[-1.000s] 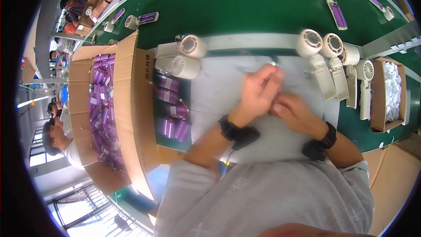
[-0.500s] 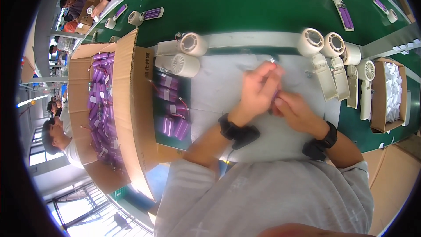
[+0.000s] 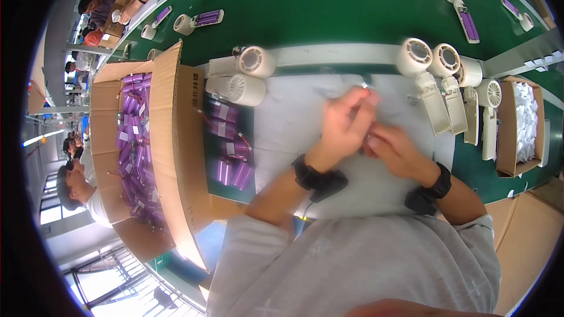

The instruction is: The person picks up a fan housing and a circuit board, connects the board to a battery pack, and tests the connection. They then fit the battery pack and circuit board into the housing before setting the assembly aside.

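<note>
Above the pale work mat (image 3: 282,158), my left hand (image 3: 348,120) is closed, with a small white connector (image 3: 365,86) with a speck of red showing at its fingertips. Close against it, my right hand (image 3: 395,151) is closed too, thumb and fingers pinched together. What lies between the two hands is mostly hidden by the fingers and blurred. Left of the mat lie several purple battery packs (image 3: 224,129) with red wires. To the right, cream handheld fan bodies (image 3: 433,103) with opened handles lean in a row.
A large cardboard box (image 3: 187,141) full of purple packs stands on the left. A small carton (image 3: 517,161) of white pieces is at the right. A metal rail (image 3: 335,53) runs behind the mat; beyond it, more fans lie on the green table (image 3: 329,6). A co-worker's hand (image 3: 126,13) shows far left.
My hands stay together over the mat with only slight finger movement. A bit of purple seen between them earlier is now covered. The view has shifted a little.
</note>
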The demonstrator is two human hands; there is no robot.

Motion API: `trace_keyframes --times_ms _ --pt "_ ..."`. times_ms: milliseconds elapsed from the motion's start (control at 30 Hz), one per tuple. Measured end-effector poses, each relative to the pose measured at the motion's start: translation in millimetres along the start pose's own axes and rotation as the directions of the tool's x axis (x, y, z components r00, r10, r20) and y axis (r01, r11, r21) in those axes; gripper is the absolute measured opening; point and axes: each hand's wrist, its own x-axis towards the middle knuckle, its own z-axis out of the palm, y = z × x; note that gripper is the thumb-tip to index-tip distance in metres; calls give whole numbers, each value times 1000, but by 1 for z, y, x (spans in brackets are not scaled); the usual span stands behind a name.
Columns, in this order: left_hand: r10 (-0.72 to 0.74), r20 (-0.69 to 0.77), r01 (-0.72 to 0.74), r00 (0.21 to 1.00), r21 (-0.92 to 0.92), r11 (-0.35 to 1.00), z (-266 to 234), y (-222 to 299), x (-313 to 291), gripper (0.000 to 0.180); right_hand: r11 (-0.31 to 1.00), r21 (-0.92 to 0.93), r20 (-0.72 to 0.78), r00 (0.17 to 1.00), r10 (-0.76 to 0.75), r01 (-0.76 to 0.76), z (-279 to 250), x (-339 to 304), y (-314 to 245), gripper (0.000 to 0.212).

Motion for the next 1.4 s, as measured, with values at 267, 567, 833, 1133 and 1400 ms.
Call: trace_keyframes --times_ms 267,567,833,1133,1400 --pt "-43 -11 42 999 -60 997 -1 -1 0 22 1000 1 -27 999 31 -31 2 0 0 17" --pt "101 -13 -98 995 155 983 1 1 0 15 999 -5 -43 999 32 -32 3 0 2 12" --pt "187 11 -183 982 280 943 2 1 -2 12 998 31 -54 997 54 -52 2 -1 0 9" --pt "62 -10 -61 998 113 992 2 4 -2 15 996 49 -81 994 78 -74 0 -1 3 9" --pt "-87 -26 82 996 -153 985 1 4 -1 20 998 43 -63 996 57 -54 -2 -2 2 11"
